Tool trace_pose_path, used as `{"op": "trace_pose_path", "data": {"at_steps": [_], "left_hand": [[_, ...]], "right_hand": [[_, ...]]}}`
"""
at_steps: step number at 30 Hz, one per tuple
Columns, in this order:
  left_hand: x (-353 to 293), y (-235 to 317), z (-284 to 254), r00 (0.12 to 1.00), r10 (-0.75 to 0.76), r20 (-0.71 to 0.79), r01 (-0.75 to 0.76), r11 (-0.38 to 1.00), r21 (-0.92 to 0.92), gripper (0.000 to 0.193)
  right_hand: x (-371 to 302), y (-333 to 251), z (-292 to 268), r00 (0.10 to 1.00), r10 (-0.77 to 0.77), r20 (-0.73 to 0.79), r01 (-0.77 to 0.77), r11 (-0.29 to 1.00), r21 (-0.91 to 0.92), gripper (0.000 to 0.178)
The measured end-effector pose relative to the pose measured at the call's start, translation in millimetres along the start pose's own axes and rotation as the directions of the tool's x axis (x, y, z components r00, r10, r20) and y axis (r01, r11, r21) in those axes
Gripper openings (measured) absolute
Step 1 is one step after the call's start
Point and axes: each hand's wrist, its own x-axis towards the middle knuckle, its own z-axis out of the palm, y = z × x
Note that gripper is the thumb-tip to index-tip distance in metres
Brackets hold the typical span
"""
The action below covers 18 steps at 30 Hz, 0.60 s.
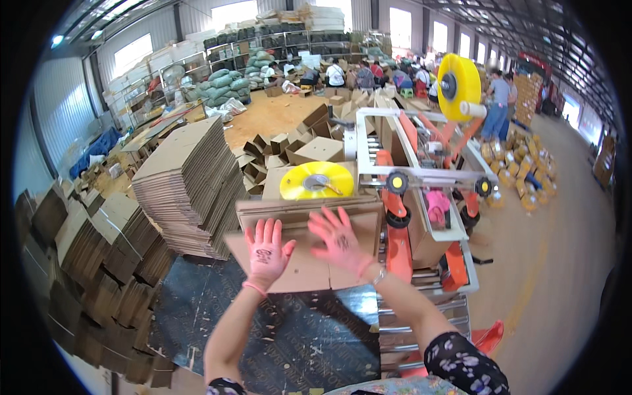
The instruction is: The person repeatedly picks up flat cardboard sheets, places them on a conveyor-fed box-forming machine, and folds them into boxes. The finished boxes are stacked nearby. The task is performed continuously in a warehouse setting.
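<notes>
In pink gloves, my left hand (pixel 266 255) and my right hand (pixel 339 240) lie over a flattened brown cardboard box (pixel 306 266). Both hands have their fingers stretched and spread, with nothing gripped. The cardboard rests on a dark, worn board (pixel 263 336), its far edge against more upright cardboard (pixel 306 209). Just beyond my hands, a roll of yellow tape (pixel 317 180) lies flat on a carton. To the right of my right hand stands a carton-taping machine (pixel 421 174) with a large yellow tape roll (pixel 459 87) on top.
A tall stack of flat cardboard (pixel 191 187) stands at the left, with bundled cardboard (pixel 112 243) further left. Metal rollers (pixel 424 329) run beside the board. Open boxes (pixel 283 148) pile up beyond. Several people sit at the back; wrapped yellow parcels (pixel 523 168) heap at the right.
</notes>
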Motion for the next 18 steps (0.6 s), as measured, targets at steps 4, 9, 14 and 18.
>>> {"op": "trace_pose_path", "data": {"at_steps": [4, 9, 14, 18], "left_hand": [[27, -30, -35, 0.834, 0.037, 0.551, 0.027, 0.994, -0.107, 0.055], [28, -56, -78, 0.798, -0.339, 0.499, 0.234, 0.936, 0.263, 0.063], [-83, 72, -150, 0.929, 0.308, 0.206, -0.25, 0.932, -0.263, 0.031], [-151, 112, -132, 0.752, 0.569, 0.333, -0.372, 0.784, -0.497, 0.026]], "right_hand": [[-23, -46, -16, 0.996, 0.044, -0.078, -0.027, 0.979, 0.201, 0.028], [-73, -86, -141, 0.965, -0.231, 0.127, 0.095, 0.752, 0.652, 0.015], [-133, -95, -212, 0.886, -0.416, 0.204, -0.105, 0.25, 0.963, 0.019], [-143, -134, -156, 0.329, -0.517, 0.79, -0.759, 0.353, 0.547, 0.027]]}}
